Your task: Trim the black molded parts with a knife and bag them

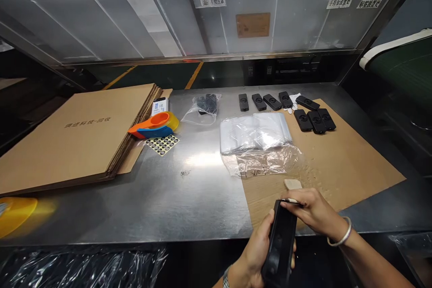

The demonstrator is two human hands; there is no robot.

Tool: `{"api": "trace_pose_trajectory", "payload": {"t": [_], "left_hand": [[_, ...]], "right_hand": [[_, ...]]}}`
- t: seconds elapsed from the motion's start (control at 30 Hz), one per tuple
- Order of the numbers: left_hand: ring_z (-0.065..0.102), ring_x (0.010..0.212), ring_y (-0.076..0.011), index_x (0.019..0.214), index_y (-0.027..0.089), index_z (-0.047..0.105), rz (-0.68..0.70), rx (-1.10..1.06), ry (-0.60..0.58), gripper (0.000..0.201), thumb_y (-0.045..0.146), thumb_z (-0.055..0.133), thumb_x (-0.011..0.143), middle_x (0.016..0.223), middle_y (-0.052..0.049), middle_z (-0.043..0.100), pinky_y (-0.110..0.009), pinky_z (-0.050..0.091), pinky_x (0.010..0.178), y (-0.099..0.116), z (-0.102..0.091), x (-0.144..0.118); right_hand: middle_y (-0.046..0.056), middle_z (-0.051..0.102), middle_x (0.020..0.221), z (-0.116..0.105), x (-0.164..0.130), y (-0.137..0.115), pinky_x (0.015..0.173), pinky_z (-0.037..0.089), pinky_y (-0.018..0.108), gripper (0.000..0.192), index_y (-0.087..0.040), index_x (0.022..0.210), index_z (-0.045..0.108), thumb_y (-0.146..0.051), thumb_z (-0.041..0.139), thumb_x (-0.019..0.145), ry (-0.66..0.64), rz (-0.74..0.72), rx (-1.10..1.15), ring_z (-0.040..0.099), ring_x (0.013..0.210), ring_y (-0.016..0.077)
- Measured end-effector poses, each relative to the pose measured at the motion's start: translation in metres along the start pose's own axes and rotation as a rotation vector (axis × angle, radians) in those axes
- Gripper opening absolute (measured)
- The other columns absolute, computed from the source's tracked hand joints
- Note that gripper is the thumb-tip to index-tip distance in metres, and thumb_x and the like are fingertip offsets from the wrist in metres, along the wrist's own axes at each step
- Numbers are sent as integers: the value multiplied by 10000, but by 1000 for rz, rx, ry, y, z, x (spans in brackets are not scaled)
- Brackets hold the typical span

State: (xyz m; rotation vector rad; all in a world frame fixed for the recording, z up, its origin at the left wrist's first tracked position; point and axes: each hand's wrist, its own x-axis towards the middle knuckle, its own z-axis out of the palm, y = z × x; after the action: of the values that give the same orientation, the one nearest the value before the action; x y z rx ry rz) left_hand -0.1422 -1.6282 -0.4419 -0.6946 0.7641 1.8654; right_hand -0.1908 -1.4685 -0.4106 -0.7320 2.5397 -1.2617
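My left hand [254,245] is wrapped round a long black plastic case [281,245], tilted with its far end up, over the table's front edge. At that far end my right hand [315,211] pinches a thin, pale stick-like tool [290,201] against the case's top edge. Its exact kind is hard to make out. Just beyond the right fingers, a small beige block [293,184] lies on the cardboard sheet [357,166]. Several black handheld devices [316,121], each with a round mark, lie at the back right.
A clear bag of white sleeves [254,132] lies mid-table. To the left are stacked flat cartons [84,135], an orange and blue tape dispenser [153,126], a sticker sheet [162,145] and a bag with dark parts [204,107]. A yellow tape roll [16,216] sits at the left edge.
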Motion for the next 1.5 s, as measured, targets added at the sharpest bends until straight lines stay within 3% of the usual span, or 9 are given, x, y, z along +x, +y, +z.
{"api": "trace_pose_trajectory", "payload": {"t": [0.13, 0.3, 0.5, 0.7, 0.9, 1.03, 1.17, 1.5], "left_hand": [[526, 384, -112, 623, 51, 614, -6, 19, 12, 702, 638, 287, 826, 577, -74, 551, -196, 375, 374, -1, 1, -1], [516, 380, -108, 612, 46, 613, -14, 61, 1, 735, 661, 265, 816, 538, -65, 523, -187, 366, 367, -2, 0, -1], [527, 376, -113, 654, 52, 616, 9, 57, 21, 684, 608, 267, 845, 573, -74, 550, -193, 380, 371, -3, 2, -1], [525, 380, -119, 607, 35, 599, -36, 41, -27, 772, 648, 187, 833, 564, -76, 536, -209, 372, 362, -3, -2, 2], [529, 389, -126, 675, 47, 615, -8, 30, -51, 736, 638, 208, 838, 577, -75, 558, -218, 378, 373, -5, -5, 5], [527, 376, -117, 605, 40, 598, 4, 76, -26, 765, 638, 182, 839, 557, -72, 536, -205, 377, 363, -2, 0, 0], [532, 377, -117, 605, 47, 597, 35, 86, -43, 739, 611, 187, 851, 568, -69, 541, -205, 387, 370, 2, 4, -3], [522, 383, -117, 615, 49, 607, 94, 28, -32, 721, 612, 217, 841, 553, -74, 544, -205, 380, 387, 2, 2, 0]], "right_hand": [[-41, 495, 608, 0, 0, 0, 532, 322, 214, 206, -174, 738, 563, -336, 535, 861, -25, 45, -35, 449, 563, 87], [-48, 418, 567, -1, 0, 0, 524, 296, 214, 330, -171, 601, 444, -309, 441, 901, -38, 70, 43, 385, 532, 78], [-59, 413, 583, -1, 0, -3, 506, 255, 216, 259, -182, 671, 445, -351, 588, 806, -79, 120, -20, 373, 539, 84], [-44, 376, 558, 0, 0, 3, 507, 262, 222, 314, -180, 588, 382, -303, 432, 872, -71, 120, 100, 348, 520, 84], [-49, 381, 561, 0, -1, 2, 510, 245, 232, 268, -183, 608, 394, -300, 540, 799, -75, 153, 34, 348, 531, 89], [-43, 367, 556, 4, 1, 6, 510, 254, 236, 314, -176, 576, 413, -342, 487, 832, 52, 201, 231, 341, 530, 89], [-65, 349, 524, 7, 0, 11, 468, 248, 224, 307, -158, 721, 522, -449, 511, 819, 211, 377, 519, 307, 479, 76], [-54, 382, 551, 11, -16, 3, 482, 262, 229, 360, -138, 840, 570, -489, 489, 836, 145, 393, 566, 325, 498, 77]]}}
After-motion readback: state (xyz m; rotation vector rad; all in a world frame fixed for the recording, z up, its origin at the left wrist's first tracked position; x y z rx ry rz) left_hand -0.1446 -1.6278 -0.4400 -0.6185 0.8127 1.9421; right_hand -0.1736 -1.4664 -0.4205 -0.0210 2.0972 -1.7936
